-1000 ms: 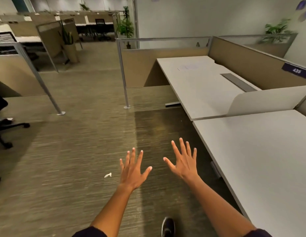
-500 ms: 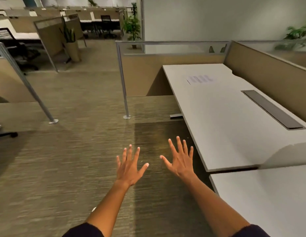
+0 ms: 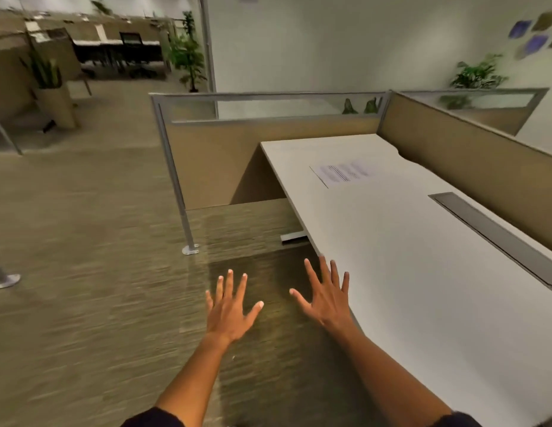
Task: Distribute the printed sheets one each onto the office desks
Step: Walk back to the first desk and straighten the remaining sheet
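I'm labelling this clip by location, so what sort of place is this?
Most likely an open-plan office. A white desk stands inside tan cubicle partitions with a printed sheet on it, and more desks and potted plants line the carpeted floor behind. Both hands are empty.

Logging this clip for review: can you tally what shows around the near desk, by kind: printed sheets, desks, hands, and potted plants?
Printed sheets: 1, the printed sheet lying on the desk
Desks: 1, the near white desk
Hands: 2, left hand and right hand, both open, holding nothing
Potted plants: 3 clear ones
Total: 7
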A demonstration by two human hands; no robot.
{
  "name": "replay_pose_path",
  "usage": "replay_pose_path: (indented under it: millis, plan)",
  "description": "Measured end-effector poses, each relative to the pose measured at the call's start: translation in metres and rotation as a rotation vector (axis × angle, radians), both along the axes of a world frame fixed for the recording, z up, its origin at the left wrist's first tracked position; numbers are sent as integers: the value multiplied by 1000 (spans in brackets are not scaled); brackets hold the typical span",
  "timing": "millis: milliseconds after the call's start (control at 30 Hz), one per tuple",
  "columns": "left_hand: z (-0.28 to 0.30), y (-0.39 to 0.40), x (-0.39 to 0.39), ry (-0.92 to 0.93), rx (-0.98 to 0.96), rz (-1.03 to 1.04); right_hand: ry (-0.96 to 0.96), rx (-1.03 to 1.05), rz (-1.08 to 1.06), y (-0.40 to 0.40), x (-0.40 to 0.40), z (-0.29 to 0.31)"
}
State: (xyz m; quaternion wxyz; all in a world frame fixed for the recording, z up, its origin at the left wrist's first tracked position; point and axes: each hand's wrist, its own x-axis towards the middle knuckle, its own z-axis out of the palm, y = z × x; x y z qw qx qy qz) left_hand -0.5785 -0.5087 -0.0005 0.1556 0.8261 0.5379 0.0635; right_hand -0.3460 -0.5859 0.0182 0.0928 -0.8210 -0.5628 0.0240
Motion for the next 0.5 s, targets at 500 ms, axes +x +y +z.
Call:
replay_pose_path:
  millis: [500]
  plan:
    - [10,281,106,25,36,-201,39,14,-259,232,96,-9]
